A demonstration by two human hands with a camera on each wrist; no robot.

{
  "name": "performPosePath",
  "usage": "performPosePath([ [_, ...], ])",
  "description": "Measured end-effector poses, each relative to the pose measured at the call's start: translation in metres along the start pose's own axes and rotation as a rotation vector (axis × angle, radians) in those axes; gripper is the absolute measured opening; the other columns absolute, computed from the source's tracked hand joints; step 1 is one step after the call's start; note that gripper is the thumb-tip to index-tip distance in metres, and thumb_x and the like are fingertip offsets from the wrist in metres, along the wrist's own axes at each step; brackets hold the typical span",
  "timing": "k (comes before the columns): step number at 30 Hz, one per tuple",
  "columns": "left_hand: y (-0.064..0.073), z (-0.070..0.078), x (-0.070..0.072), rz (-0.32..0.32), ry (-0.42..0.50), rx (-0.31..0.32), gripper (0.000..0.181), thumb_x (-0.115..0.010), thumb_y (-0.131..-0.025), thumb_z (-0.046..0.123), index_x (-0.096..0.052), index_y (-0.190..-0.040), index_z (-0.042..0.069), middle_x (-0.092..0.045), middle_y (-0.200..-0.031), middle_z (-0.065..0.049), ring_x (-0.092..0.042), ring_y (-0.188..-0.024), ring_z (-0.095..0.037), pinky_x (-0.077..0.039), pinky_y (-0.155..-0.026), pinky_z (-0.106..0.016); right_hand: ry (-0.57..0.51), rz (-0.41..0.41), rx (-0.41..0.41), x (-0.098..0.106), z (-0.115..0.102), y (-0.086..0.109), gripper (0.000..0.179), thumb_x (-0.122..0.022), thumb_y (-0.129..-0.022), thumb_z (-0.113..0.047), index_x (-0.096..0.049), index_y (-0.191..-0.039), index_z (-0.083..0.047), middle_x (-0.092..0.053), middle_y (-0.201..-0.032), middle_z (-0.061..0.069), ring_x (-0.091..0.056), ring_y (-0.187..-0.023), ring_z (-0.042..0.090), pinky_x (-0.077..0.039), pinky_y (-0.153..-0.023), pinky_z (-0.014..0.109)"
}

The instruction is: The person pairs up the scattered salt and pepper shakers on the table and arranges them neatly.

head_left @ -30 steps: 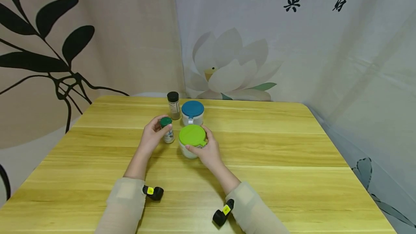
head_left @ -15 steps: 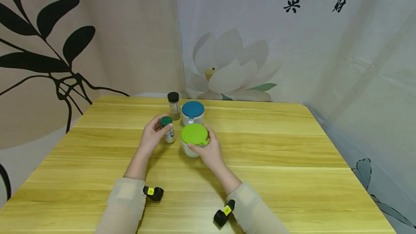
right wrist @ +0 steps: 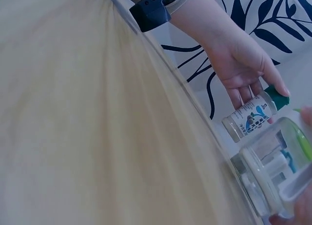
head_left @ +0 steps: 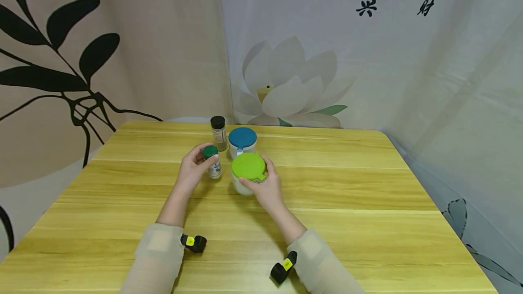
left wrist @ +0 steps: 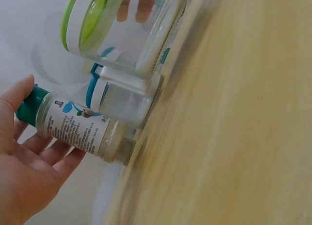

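Yellow wood-grain table (head_left: 367, 248) fills the lower part of my head feed. Closest to me: two pale beige sleeves (head_left: 153, 257), each with a small black wrist camera with a yellow label (head_left: 194, 243) on its inner side.

Left hand (head_left: 189, 172) has a firm grip on a small clear cylindrical bottle with a dark green cap and printed white label (head_left: 215, 170), thumb in front, fingers behind. Bottle reads roughly upright. Right hand (head_left: 268, 188) is gripping a clear jar with a lime green lid (head_left: 248, 166), thumb on the near side, fingers round the far right; my left wrist feed shows fingertips through its wall. Narrow gap between the two held things. Can't tell whether either base touches the table.

In the way: a clear jar with a flat blue lid (head_left: 243, 137) stands right behind the lime-lidded one, which blocks its lower front from my head view. Just left of it, behind the held bottle, an upright clear bottle with a black cap (head_left: 219, 135).

Farthest: beige curtain (head_left: 175, 35) with a black leafy-branch print, then a white curtain (head_left: 408, 76) with a lotus and black characters.
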State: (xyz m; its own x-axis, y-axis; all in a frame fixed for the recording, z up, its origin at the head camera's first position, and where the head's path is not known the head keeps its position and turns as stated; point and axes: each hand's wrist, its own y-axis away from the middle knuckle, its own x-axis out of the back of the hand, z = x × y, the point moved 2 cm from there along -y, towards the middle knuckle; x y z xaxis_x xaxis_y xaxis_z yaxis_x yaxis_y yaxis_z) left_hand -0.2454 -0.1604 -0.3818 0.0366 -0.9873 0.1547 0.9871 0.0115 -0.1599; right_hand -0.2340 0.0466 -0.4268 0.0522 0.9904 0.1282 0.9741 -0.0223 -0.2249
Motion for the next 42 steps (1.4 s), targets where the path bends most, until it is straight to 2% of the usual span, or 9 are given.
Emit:
performPosePath([
  [6, 0.0, 0.002, -0.001, -0.001, 0.006, -0.01, 0.045, -0.063, -0.094, 0.011, -0.049, -0.134, -0.002, -0.054, -0.123, -0.022, -0.052, -0.107, -0.021, -0.041, -0.094, -0.029, -0.016, 0.025, -0.014, 0.008, -0.039, 0.013, 0.08, -0.082, -0.073, -0.004, -0.039, -0.14, 0.005, -0.049, -0.132, 0.022, -0.044, -0.123, 0.035, -0.033, -0.103, 0.048],
  [10, -0.001, 0.003, -0.002, -0.003, 0.015, -0.015, 0.045, -0.063, -0.094, 0.011, -0.049, -0.134, -0.003, -0.054, -0.123, -0.022, -0.052, -0.106, -0.021, -0.041, -0.094, -0.029, -0.006, 0.054, -0.011, 0.011, -0.041, 0.013, 0.08, -0.082, -0.073, -0.003, -0.038, -0.139, 0.007, -0.049, -0.132, 0.023, -0.044, -0.122, 0.036, -0.033, -0.103, 0.049],
  [14, -0.001, 0.004, -0.004, -0.002, 0.02, -0.024, 0.043, -0.064, -0.093, 0.01, -0.051, -0.132, -0.002, -0.055, -0.122, -0.021, -0.053, -0.105, -0.02, -0.041, -0.092, -0.027, 0.007, 0.077, -0.003, 0.013, -0.04, 0.011, 0.078, -0.082, -0.073, -0.003, -0.04, -0.138, 0.006, -0.05, -0.131, 0.022, -0.045, -0.121, 0.035, -0.035, -0.102, 0.049],
  [22, -0.001, 0.006, -0.008, -0.013, 0.023, -0.037, 0.043, -0.064, -0.093, 0.009, -0.051, -0.132, -0.002, -0.056, -0.121, -0.022, -0.054, -0.102, -0.017, -0.044, -0.086, -0.021, 0.001, 0.104, 0.004, 0.014, -0.001, -0.006, 0.084, -0.085, -0.071, -0.007, -0.039, -0.141, 0.0, -0.05, -0.134, 0.017, -0.045, -0.122, 0.032, -0.035, -0.102, 0.048],
  [31, 0.002, 0.009, -0.015, -0.037, 0.009, -0.06, 0.043, -0.064, -0.093, 0.009, -0.051, -0.132, -0.003, -0.056, -0.121, -0.021, -0.054, -0.1, -0.015, -0.044, -0.085, -0.021, 0.01, 0.15, -0.01, 0.02, 0.001, -0.006, 0.087, -0.087, -0.071, -0.016, -0.039, -0.143, -0.005, -0.049, -0.135, 0.014, -0.046, -0.123, 0.029, -0.036, -0.102, 0.044],
  [38, -0.009, -0.014, -0.021, -0.033, 0.021, -0.061, 0.043, -0.068, -0.091, 0.015, -0.055, -0.13, 0.004, -0.058, -0.118, -0.016, -0.055, -0.1, -0.018, -0.045, -0.084, -0.023, 0.0, 0.184, 0.0, 0.025, 0.001, -0.005, 0.085, -0.087, -0.071, -0.016, -0.04, -0.141, -0.004, -0.05, -0.134, 0.015, -0.048, -0.121, 0.029, -0.038, -0.101, 0.044],
  [42, -0.009, -0.017, -0.025, -0.031, 0.017, -0.072, 0.044, -0.07, -0.09, 0.018, -0.055, -0.129, 0.004, -0.059, -0.117, -0.014, -0.055, -0.101, -0.02, -0.046, -0.085, -0.025, -0.007, 0.203, -0.014, 0.029, 0.0, -0.006, 0.086, -0.087, -0.071, -0.017, -0.04, -0.142, -0.005, -0.049, -0.135, 0.015, -0.047, -0.122, 0.029, -0.038, -0.101, 0.044],
])
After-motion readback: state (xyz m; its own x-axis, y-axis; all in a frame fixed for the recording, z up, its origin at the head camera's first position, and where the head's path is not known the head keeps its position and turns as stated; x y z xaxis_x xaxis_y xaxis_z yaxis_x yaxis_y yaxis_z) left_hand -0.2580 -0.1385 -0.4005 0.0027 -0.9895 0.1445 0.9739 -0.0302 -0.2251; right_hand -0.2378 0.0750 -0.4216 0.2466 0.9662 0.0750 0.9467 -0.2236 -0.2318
